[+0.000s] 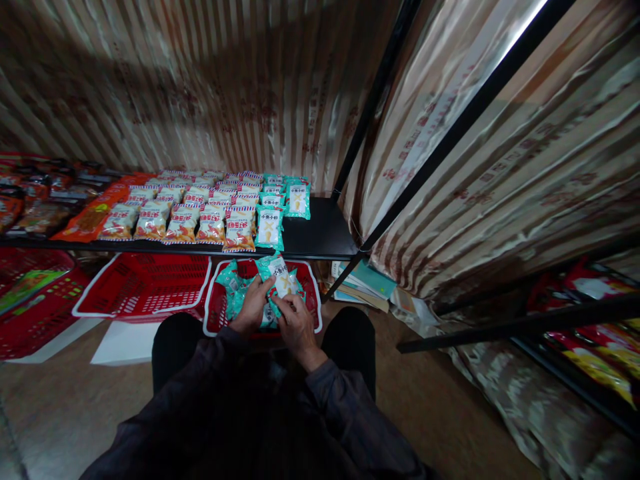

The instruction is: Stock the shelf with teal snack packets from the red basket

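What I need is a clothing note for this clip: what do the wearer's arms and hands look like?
Long, loose, creased sleeves in a dark, slightly purplish grey cover both arms, the left sleeve and right sleeve alike. Left grip and right grip are bare, without gloves. Dim light hides any finer pattern.

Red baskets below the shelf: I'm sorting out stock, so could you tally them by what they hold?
Teal bags, right basket: 1
Green packaging, left basket: 1
No goods visible, middle basket: 1
Total: 3
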{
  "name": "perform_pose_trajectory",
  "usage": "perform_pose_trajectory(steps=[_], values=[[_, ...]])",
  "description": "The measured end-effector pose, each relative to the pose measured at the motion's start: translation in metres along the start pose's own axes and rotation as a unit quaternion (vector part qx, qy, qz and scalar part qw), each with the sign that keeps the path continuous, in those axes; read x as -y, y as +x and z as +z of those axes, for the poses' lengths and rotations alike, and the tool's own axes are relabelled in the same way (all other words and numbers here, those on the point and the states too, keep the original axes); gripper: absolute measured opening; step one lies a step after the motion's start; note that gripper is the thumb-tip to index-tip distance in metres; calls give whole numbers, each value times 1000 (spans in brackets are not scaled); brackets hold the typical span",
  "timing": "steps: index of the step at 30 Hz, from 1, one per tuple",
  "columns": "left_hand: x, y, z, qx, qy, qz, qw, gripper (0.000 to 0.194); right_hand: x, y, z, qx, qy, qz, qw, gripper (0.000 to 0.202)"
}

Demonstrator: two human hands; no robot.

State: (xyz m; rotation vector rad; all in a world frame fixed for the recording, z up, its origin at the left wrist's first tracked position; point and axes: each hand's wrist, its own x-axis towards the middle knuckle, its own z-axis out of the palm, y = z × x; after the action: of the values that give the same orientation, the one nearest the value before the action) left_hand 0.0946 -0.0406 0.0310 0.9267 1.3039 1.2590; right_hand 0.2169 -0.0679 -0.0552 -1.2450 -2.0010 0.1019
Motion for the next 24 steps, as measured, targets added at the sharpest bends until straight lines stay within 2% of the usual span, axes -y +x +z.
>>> perform_pose_trajectory(steps=[5, 11, 13, 16, 19, 22, 24], values=[[1, 2, 2, -18, -66, -56, 996, 9, 3, -2, 0, 12, 24, 0, 1000, 48], [2, 4, -3, -27, -127, -42, 991, 9, 5, 0, -10, 10, 87, -24, 996, 37], [6, 6, -5, -30, -139, -50, 989, 9, 2, 3, -14, -29, 102, 6, 994, 33], [18, 14, -3, -33, -178, -85, 980, 13, -8, 9, -18, -97, 122, 116, 981, 32], [32, 25, 1, -22, -220, -112, 969, 21, -21, 16, -17, -93, 219, 240, 941, 41], [40, 33, 6, -6, -238, -110, 965, 24, -31, 19, -15, -45, 383, 342, 857, 54], [41, 37, 11, 4, -243, -107, 964, 25, -33, 19, -14, -30, 466, 384, 796, 59]])
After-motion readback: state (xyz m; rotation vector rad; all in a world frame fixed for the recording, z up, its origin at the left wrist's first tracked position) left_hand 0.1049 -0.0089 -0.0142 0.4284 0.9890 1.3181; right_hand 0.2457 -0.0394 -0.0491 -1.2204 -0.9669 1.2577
